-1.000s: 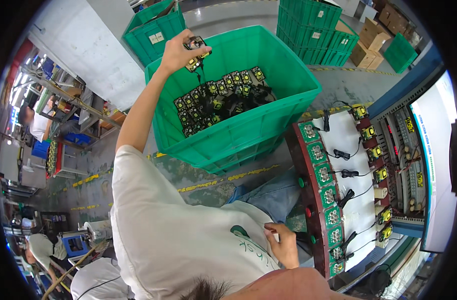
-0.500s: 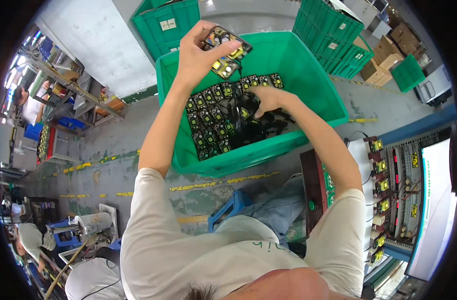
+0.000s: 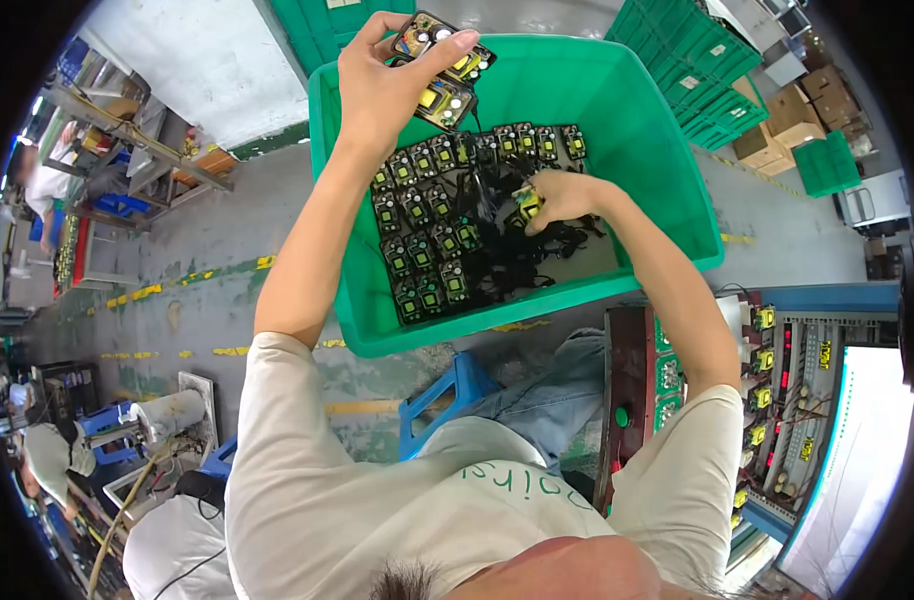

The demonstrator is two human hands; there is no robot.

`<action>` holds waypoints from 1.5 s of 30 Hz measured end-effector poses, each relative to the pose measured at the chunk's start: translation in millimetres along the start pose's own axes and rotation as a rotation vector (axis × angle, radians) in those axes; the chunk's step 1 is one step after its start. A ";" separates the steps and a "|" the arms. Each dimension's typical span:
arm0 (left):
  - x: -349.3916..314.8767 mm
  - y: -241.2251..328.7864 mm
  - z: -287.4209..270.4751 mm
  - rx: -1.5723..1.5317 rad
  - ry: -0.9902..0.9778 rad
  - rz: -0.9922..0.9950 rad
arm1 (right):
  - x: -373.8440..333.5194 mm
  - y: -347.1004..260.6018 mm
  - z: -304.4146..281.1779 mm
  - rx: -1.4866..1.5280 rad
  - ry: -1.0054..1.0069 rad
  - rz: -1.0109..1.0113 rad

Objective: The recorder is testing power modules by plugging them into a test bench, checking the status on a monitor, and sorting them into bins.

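Note:
A large green plastic crate (image 3: 667, 170) stands on the floor in front of me, holding rows of small black circuit boards (image 3: 422, 240) with yellow parts and a tangle of black wires. My left hand (image 3: 382, 85) is raised over the crate's far left corner and grips a stack of the circuit boards (image 3: 447, 65). Down inside the crate, my right hand (image 3: 557, 195) is closed on one circuit board (image 3: 525, 205) amid the wires.
A test rack (image 3: 777, 400) with green boards and yellow parts stands at my right. A blue stool (image 3: 457, 390) is under me. More green crates (image 3: 707, 60) and cardboard boxes (image 3: 792, 115) lie beyond. A person (image 3: 42, 175) sits at benches on the left.
My right hand left my lap, reached into the crate and closed on a board. My left hand has stayed raised with its stack of boards. The view shifted closer over the crate.

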State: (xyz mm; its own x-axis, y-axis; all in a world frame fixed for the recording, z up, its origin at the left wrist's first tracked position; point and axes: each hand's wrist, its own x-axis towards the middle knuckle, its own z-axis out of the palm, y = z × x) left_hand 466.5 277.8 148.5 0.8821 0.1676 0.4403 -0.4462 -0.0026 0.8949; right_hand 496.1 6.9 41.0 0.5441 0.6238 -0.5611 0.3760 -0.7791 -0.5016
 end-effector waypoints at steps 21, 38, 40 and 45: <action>-26.1 -26.7 45.0 0.265 -0.614 -0.270 | -209.2 -111.9 -98.0 0.267 0.249 -0.079; -21.8 -17.7 33.9 0.058 -0.506 -0.319 | -223.3 -68.8 -44.6 0.292 -0.133 0.392; -30.4 -9.8 35.6 -0.033 -0.657 -0.225 | -217.8 -66.5 -50.3 0.332 -0.064 0.406; -52.8 -8.2 52.0 -0.139 -0.960 -0.106 | -161.8 -79.3 -64.6 0.307 -0.018 0.381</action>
State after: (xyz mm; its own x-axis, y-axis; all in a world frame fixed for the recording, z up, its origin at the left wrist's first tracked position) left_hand 431.4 217.7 121.6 0.6395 -0.7141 0.2847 -0.3166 0.0928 0.9440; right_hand 426.7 -36.2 214.1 0.5862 0.3006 -0.7524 -0.0876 -0.8997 -0.4277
